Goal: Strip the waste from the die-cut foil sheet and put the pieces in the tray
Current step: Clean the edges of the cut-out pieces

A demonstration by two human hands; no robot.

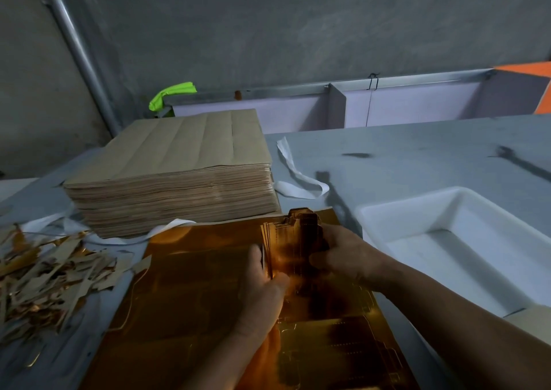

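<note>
Fingers [318,260] of both hands curled round a bundle of gold pieces [293,240], held on edge: left hand [262,288] at its near-left side, right hand [346,252] at its right. Bundle is over the far end of the gold foil sheet [193,300], which lies flat on the grey worktop [417,157]. White tray [384,211] just right of the sheet. Waste strips [44,276] heaped at left. Tall stack of brown sheets [179,175] behind, white band [298,181] beside it. Bare concrete wall [268,32], metal pipe [80,53]. Dim light.
</note>
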